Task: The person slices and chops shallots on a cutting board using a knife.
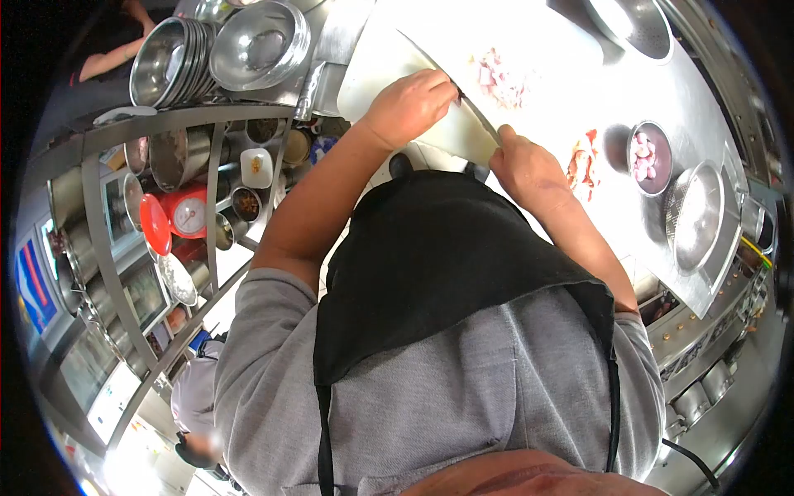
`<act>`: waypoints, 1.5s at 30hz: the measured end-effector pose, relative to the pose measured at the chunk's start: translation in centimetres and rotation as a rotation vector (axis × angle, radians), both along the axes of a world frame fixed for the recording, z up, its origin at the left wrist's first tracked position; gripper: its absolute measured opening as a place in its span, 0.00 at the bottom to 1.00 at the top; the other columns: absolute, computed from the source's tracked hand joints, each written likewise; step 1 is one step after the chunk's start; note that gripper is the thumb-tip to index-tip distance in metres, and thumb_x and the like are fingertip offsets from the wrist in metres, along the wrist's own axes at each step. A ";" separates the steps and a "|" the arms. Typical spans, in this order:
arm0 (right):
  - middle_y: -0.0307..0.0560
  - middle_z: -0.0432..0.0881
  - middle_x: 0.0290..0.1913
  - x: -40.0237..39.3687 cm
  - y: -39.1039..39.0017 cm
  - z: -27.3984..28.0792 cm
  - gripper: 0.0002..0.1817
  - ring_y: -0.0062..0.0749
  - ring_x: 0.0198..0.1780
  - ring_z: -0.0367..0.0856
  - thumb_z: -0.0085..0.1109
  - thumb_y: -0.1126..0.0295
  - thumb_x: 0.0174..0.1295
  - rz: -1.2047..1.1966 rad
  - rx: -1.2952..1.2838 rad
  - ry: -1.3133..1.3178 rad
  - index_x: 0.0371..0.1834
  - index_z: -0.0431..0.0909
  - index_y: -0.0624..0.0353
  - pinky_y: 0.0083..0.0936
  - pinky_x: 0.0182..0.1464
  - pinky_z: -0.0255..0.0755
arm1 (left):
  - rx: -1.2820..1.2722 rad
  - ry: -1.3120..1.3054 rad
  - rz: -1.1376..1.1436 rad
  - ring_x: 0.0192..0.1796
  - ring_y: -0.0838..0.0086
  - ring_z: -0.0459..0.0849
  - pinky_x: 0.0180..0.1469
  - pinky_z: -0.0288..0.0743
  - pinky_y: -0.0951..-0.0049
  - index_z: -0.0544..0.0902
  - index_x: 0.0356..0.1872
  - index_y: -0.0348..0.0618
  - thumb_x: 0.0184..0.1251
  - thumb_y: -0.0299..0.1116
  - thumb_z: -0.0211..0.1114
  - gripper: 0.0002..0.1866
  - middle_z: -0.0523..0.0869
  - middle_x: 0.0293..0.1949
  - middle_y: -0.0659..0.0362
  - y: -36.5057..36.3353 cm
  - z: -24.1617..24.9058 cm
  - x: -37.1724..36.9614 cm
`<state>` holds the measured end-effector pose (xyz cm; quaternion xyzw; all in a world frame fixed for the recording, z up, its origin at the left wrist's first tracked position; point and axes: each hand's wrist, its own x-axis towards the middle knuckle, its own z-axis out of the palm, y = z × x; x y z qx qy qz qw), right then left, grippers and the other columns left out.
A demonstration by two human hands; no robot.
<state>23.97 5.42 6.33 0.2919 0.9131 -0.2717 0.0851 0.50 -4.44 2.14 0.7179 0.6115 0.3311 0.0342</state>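
My right hand (pixel 529 169) is closed around the near end of a long knife (pixel 480 117), whose thin blade slants up and left over the white cutting board (pixel 364 78). My left hand (pixel 416 106) rests by the blade with its fingers curled and pressed together. A small dark spot shows at its fingertips; what they hold, if anything, I cannot make out. Beyond the knife lies a heap of pale pink chopped pieces (pixel 500 78). Right of my right hand are reddish-orange strips (pixel 584 165).
A metal bowl (pixel 649 161) of pinkish pieces and a perforated colander (pixel 695 217) stand at right. Stacked steel bowls (pixel 260 45) and a cleaver (pixel 310 91) are at upper left. A shelf below holds a red scale (pixel 188 213). Another person (pixel 194 397) is at lower left.
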 end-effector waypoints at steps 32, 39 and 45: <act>0.69 0.87 0.38 -1.3 0.0 1.6 0.11 0.67 0.45 0.87 0.56 0.67 0.71 -0.031 -0.082 -0.080 0.45 0.74 0.65 0.58 0.49 0.78 | 0.113 -0.009 0.020 0.44 0.60 0.85 0.47 0.82 0.62 0.85 0.38 0.39 0.60 0.22 0.71 0.06 0.83 0.38 0.56 0.1 -1.7 0.1; 0.70 0.87 0.39 -1.1 -0.4 5.5 0.11 0.68 0.45 0.87 0.55 0.67 0.71 -0.069 -0.131 -0.211 0.45 0.74 0.66 0.59 0.49 0.77 | 0.126 0.002 0.014 0.45 0.60 0.86 0.48 0.83 0.62 0.86 0.38 0.39 0.61 0.22 0.71 0.05 0.84 0.39 0.55 0.0 -1.9 -0.1; 0.71 0.87 0.40 -1.8 0.0 1.1 0.11 0.70 0.46 0.86 0.55 0.67 0.70 -0.044 -0.111 -0.026 0.46 0.75 0.66 0.58 0.51 0.77 | 0.125 -0.022 0.024 0.44 0.60 0.87 0.48 0.83 0.62 0.86 0.37 0.38 0.60 0.22 0.72 0.06 0.85 0.39 0.55 0.1 -1.7 0.0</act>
